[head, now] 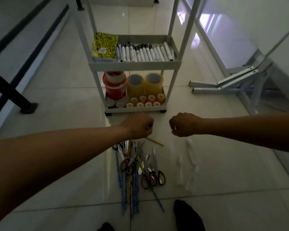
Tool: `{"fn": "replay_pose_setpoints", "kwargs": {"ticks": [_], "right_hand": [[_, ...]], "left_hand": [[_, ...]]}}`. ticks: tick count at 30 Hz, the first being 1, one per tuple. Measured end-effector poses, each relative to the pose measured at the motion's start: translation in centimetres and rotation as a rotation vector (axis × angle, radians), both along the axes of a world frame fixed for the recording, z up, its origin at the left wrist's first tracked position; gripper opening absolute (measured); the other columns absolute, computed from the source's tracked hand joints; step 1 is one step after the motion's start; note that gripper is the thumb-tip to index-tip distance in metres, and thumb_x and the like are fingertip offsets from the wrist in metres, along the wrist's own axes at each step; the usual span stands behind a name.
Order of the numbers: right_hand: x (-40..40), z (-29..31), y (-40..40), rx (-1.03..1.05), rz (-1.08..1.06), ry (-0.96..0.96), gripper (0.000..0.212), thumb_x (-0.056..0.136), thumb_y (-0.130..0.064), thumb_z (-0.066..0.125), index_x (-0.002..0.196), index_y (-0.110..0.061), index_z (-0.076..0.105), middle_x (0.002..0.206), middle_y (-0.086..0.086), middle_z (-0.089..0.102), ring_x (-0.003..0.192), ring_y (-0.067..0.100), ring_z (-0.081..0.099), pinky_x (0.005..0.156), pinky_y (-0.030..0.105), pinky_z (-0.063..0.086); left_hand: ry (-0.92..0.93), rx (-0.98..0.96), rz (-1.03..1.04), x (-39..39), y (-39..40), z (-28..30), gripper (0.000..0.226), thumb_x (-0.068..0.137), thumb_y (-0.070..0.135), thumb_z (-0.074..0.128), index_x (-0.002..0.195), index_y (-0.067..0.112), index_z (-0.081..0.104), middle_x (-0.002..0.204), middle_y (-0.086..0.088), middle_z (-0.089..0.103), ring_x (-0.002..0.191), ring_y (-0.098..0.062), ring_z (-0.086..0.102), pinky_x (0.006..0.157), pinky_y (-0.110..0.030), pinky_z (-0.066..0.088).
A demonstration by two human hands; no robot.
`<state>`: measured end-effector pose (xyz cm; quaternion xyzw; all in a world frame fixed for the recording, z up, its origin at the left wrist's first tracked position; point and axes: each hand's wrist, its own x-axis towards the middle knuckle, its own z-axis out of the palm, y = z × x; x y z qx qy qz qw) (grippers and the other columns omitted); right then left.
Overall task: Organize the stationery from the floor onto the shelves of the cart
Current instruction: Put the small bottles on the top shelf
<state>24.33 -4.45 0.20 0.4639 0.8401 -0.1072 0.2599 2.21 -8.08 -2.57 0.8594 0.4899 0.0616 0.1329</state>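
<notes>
A grey cart stands ahead on the tiled floor. Its middle shelf holds a yellow patterned notebook and a row of white markers. The bottom shelf carries a red tape stack, two big yellow tape rolls and several small rolls. On the floor lies a pile of scissors, pens and pencils, a yellow pencil and pale white items. My left hand hovers over the pile's far end, my right hand beside it. Both have curled fingers, nothing visible inside.
A folded grey metal frame lies on the floor at the right of the cart. A black post with a foot stands at the left. My dark-socked foot rests just behind the pile.
</notes>
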Motion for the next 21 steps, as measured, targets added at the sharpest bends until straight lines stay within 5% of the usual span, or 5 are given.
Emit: {"fn": "replay_pose_setpoints", "kwargs": {"ticks": [5, 9, 13, 19, 21], "right_hand": [[3.9, -3.8, -0.7, -0.153, -0.145, -0.083, 0.033, 0.091, -0.028, 0.061, 0.116, -0.005, 0.06, 0.111, 0.011, 0.066, 0.1, 0.029, 0.066, 0.086, 0.039, 0.057], [7.5, -6.1, -0.9, -0.211, -0.276, -0.155, 0.022, 0.09, -0.024, 0.06, 0.095, -0.002, 0.062, 0.091, 0.014, 0.074, 0.066, 0.021, 0.067, 0.064, 0.029, 0.057], [9.8, -8.5, -1.1, -0.24, -0.408, -0.134, 0.045, 0.092, -0.043, 0.062, 0.11, -0.002, 0.057, 0.083, 0.008, 0.07, 0.051, 0.015, 0.059, 0.043, 0.02, 0.043], [9.5, -10.7, -0.9, -0.331, -0.476, -0.005, 0.063, 0.088, -0.044, 0.07, 0.126, -0.001, 0.047, 0.115, 0.017, 0.066, 0.086, 0.026, 0.069, 0.058, 0.027, 0.051], [9.3, -11.4, -0.9, -0.354, -0.508, 0.028, 0.066, 0.086, -0.038, 0.075, 0.127, 0.0, 0.04, 0.107, 0.015, 0.064, 0.072, 0.024, 0.069, 0.054, 0.029, 0.054]], "left_hand": [[0.108, -0.155, -0.091, 3.9, -1.2, -2.9, 0.015, 0.093, 0.029, 0.058, 0.099, 0.019, 0.066, 0.095, -0.004, 0.067, 0.086, -0.026, 0.063, 0.066, -0.034, 0.049], [0.088, -0.222, -0.23, 7.1, -2.5, -3.9, 0.023, 0.095, 0.027, 0.055, 0.117, 0.023, 0.06, 0.112, -0.003, 0.061, 0.098, -0.023, 0.059, 0.074, -0.035, 0.05], [0.158, -0.275, -0.45, 10.4, -4.5, -5.5, 0.048, 0.095, 0.016, 0.053, 0.141, 0.027, 0.047, 0.136, -0.007, 0.043, 0.1, -0.028, 0.059, 0.073, -0.038, 0.053], [0.222, -0.145, -0.641, 13.2, -5.9, -9.1, 0.052, 0.094, 0.006, 0.055, 0.143, 0.02, 0.046, 0.154, -0.01, 0.03, 0.121, -0.031, 0.046, 0.069, -0.041, 0.049], [0.266, -0.116, -0.603, 13.7, -6.0, -10.0, 0.044, 0.097, 0.009, 0.05, 0.14, 0.018, 0.047, 0.148, -0.009, 0.038, 0.116, -0.031, 0.049, 0.073, -0.042, 0.049]]}}
